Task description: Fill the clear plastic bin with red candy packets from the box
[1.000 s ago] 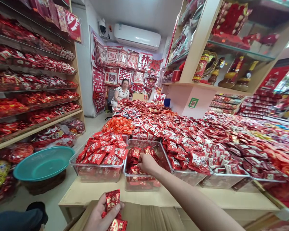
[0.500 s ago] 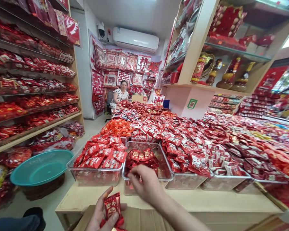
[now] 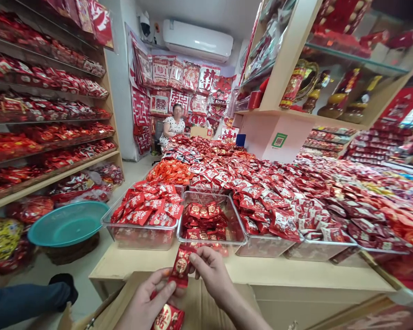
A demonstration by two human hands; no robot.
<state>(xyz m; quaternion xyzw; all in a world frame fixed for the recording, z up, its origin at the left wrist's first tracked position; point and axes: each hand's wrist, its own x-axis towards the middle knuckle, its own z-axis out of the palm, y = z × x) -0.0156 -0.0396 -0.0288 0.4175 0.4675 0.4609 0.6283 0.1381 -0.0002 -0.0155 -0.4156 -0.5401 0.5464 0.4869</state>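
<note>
My left hand [image 3: 149, 295] is closed, thumb and fingers gripping the lower end of a small red candy packet [image 3: 181, 264] with a gold round print. My right hand [image 3: 211, 272] pinches the same packet near its upper right edge. A second red packet [image 3: 169, 317] with gold lettering shows below my left hand; whether the palm holds it is partly hidden. Just beyond the hands stands a clear plastic bin [image 3: 240, 224] with rows of similar red packets [image 3: 204, 220] in it. An open cardboard box [image 3: 209, 308] lies beneath both hands.
Bins heaped with red packets [image 3: 151, 206] line the wooden table [image 3: 289, 275]. Stocked shelves [image 3: 48, 121] rise at left, above a teal basin [image 3: 70, 222] on the floor. A glass-shelved cabinet [image 3: 296, 55] overhangs at right. A person [image 3: 172, 126] sits at the back.
My right hand has come back from over the clear bin to my left hand and now pinches the upper packet. The view has shifted slightly, showing more of the cardboard box.
</note>
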